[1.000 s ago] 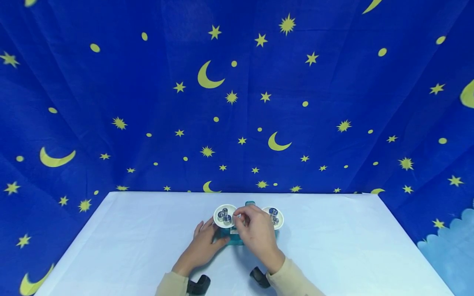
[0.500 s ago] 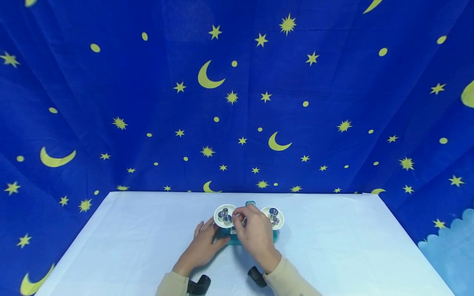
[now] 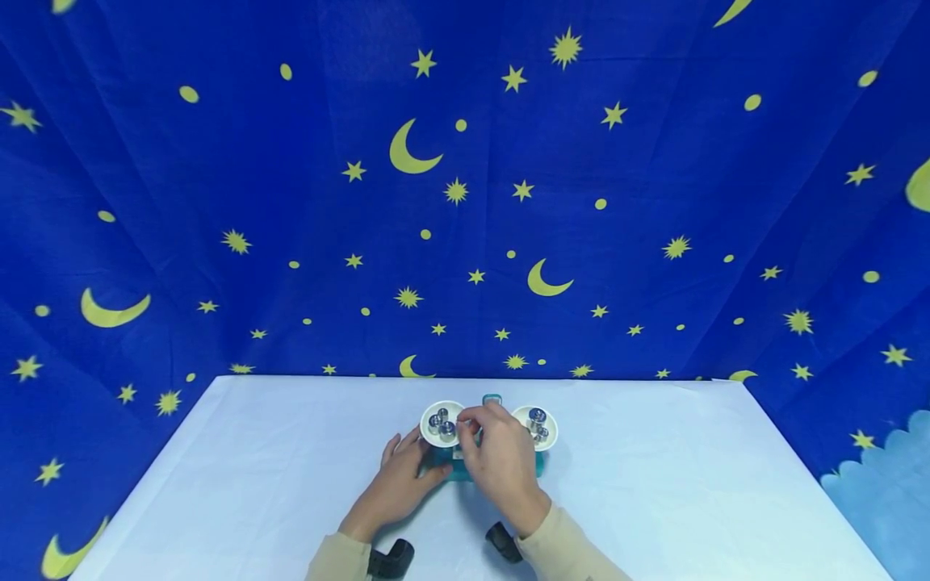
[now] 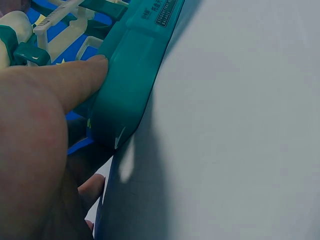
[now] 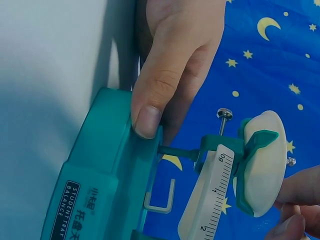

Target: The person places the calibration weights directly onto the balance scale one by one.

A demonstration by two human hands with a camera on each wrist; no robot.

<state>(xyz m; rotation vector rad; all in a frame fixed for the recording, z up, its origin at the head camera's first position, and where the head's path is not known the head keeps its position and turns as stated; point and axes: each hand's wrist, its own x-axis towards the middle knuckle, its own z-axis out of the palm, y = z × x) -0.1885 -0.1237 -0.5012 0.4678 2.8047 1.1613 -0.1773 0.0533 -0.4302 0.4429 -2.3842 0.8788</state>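
A teal tray balance [image 3: 459, 470] bears two white pans. In the head view, the left pan [image 3: 429, 438] holds metal weights [image 3: 447, 429], and the right pan [image 3: 554, 428] holds more weights [image 3: 537, 415]. My left hand [image 3: 395, 488] grips the left end of the base, its thumb [image 4: 87, 80] on top in the left wrist view. Over the middle of the balance is my right hand [image 3: 501, 460], thumb and index finger bent toward each other at the left pan's inner rim. I cannot tell whether it pinches anything. Its fingertips [image 5: 290, 227] show beside the pan in the right wrist view.
A marked scale beam [image 5: 220, 185] runs below the pan, with a metal adjusting screw [image 5: 225, 114] at its end. The balance stands on a white-covered table [image 3: 690, 476]. A blue cloth [image 3: 465, 218] with stars and moons hangs behind.
My right hand has shifted very slightly left since the earliest frame, fingertips staying by the left pan. The left hand and the weights have kept their places.
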